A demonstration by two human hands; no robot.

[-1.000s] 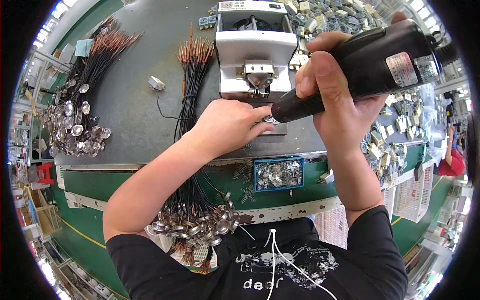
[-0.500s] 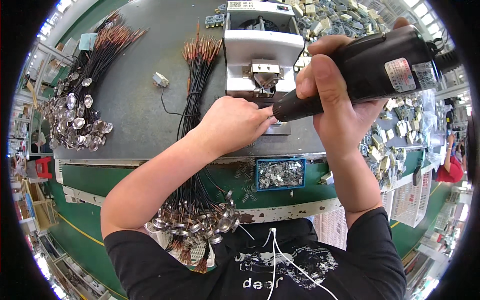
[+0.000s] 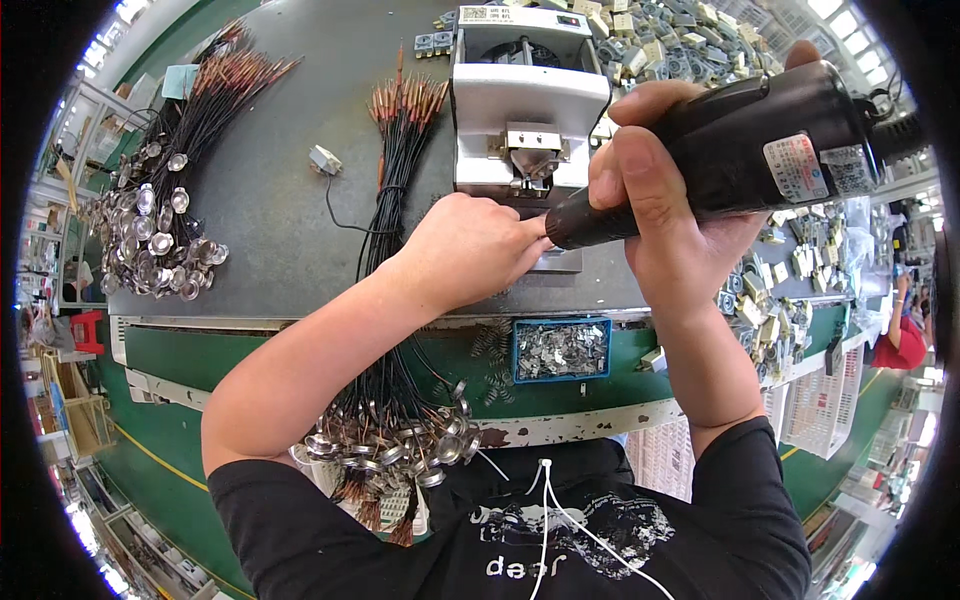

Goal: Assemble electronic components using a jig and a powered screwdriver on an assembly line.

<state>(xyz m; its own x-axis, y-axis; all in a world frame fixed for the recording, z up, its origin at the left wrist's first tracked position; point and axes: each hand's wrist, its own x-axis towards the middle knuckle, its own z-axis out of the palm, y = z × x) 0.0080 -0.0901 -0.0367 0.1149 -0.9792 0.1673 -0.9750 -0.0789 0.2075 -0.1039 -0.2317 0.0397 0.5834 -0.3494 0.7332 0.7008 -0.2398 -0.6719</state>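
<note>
Grips a thick black cylindrical handheld tool [image 3: 745,145] in the right hand [image 3: 665,215], aiming its narrow end left to the fingertips of the left hand [image 3: 470,240], over a grey metal plate [image 3: 565,263]. Curls the left hand narrow there; cannot tell whether around anything. Faces a white-and-silver metal machine [image 3: 530,105] on the far side, with black copper-tipped wires [image 3: 387,212] to the left and a blue rectangular plastic tray [image 3: 562,379] of silvery pieces [image 3: 563,350] near.
</note>
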